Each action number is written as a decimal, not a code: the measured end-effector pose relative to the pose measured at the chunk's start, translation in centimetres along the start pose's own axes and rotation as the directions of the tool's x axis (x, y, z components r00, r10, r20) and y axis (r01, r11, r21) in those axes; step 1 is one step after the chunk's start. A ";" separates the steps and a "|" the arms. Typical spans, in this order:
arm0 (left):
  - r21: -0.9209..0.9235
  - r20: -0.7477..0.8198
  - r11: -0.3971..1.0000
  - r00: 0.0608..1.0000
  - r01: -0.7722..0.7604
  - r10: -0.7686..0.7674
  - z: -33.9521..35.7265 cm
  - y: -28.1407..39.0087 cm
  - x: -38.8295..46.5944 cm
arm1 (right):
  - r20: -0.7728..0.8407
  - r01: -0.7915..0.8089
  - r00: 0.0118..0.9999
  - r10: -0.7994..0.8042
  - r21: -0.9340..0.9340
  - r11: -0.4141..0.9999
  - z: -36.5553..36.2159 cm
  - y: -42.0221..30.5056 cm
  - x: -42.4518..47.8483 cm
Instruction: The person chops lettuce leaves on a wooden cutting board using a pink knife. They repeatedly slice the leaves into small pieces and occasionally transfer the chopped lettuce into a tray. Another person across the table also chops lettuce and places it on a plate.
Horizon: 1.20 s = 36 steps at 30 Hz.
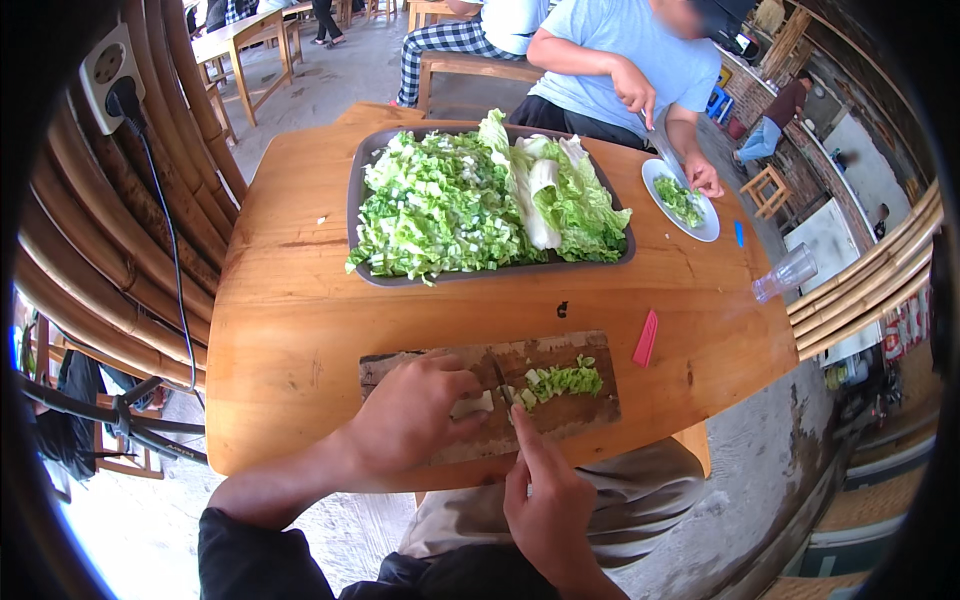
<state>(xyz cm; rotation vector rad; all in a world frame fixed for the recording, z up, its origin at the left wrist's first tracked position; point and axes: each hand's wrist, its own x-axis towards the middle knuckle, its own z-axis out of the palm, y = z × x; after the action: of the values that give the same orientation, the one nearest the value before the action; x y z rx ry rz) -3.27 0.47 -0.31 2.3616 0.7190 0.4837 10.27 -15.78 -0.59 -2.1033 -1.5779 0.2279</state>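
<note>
A worn wooden cutting board (450, 446) lies near the front edge of the table. My left hand (420, 397) holds down a pale piece of cabbage stem (472, 405) on it, fingers bent. In my right hand (547, 495) is a kitchen knife (504, 379), its blade pointing away from me beside the stem, my index finger stretched along its back. Chopped green leaf (566, 381) lies in a strip to the right of the blade. Farther off, a grey tray (356, 180) carries a heap of chopped cabbage (442, 202) and whole napa cabbage leaves (566, 195).
A pink blade sheath (645, 339) lies right of the board. Across the table (277, 300) a person (622, 52) cuts greens over a white plate (709, 231). A clear glass (784, 274) stands at the right edge, near a blue sheath (739, 234). A power cable (169, 202) hangs at left.
</note>
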 end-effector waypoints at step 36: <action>-0.053 0.120 0.994 0.989 0.092 -0.085 -0.6 0.6 -0.3 | -0.014 -0.009 1.000 0.009 0.016 1.000 0.0 0.4 -0.2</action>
<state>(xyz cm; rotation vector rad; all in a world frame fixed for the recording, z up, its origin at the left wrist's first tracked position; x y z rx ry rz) -3.60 0.20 0.45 2.2719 0.7412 0.3198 10.52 -16.00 -0.84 -2.0962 -1.5536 0.2272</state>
